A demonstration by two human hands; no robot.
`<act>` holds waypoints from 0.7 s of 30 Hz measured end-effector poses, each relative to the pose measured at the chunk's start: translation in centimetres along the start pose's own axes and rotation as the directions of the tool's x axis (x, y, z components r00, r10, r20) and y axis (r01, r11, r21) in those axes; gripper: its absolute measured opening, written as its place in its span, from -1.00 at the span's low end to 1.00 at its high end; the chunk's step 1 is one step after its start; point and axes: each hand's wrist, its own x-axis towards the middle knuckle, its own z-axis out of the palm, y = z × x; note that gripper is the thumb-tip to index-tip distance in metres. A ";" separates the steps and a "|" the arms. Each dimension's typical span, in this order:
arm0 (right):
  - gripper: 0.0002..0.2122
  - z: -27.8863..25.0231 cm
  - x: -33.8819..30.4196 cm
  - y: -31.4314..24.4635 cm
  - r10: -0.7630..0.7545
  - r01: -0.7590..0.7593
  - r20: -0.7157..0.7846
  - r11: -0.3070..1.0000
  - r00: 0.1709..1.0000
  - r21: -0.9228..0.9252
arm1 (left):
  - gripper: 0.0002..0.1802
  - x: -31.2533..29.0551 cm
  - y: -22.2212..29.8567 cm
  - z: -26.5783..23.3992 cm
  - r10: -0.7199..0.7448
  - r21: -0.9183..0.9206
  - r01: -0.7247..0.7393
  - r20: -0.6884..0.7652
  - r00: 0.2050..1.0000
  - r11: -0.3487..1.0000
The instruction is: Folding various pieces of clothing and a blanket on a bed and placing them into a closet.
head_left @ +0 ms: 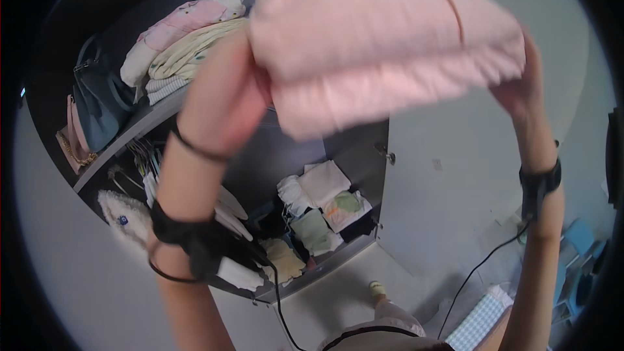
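A thick folded pink cloth (383,39), soft like bedding, is held up high in front of me between both hands. My left hand (231,94) grips its left end, with the fingers partly hidden behind the folds. At the right end, my right hand (522,84) holds the cloth's lower corner, and most of its fingers are out of sight. Just left of my left hand, a folded cream cloth (195,49) and a pink-and-white patterned bundle (188,23) lie stacked on the upper wardrobe shelf (140,127).
A dark blue bag (101,101) and a pink bag (77,136) stand on the shelf's left. Below, a fluffy white garment (123,218) hangs, and folded clothes (318,231) fill the lower compartment. An open wardrobe door (442,201) stands right. Cables run from both wrist straps.
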 end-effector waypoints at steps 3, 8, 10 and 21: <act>-0.55 2.7 9.4 1.9 -0.087 0.067 -0.284 0.995 0.955 -0.079 | -0.57 11.1 3.7 -4.4 -0.113 0.144 0.117 -0.039 0.993 0.983; -0.50 -1.6 21.9 8.0 -0.265 0.272 0.062 0.940 0.962 -0.205 | -0.61 23.4 2.3 -8.8 0.069 0.135 -0.011 -0.428 0.901 0.991; -0.44 -2.0 25.1 10.8 -0.368 0.347 -0.040 0.904 0.929 -0.249 | -0.64 26.0 0.8 -12.2 0.115 0.146 -0.058 -0.424 0.898 0.988; -0.06 -4.8 30.1 19.2 -0.077 0.018 -0.284 0.979 0.956 -0.203 | -0.50 32.5 -2.9 -19.4 0.189 0.384 0.256 -0.808 0.558 0.887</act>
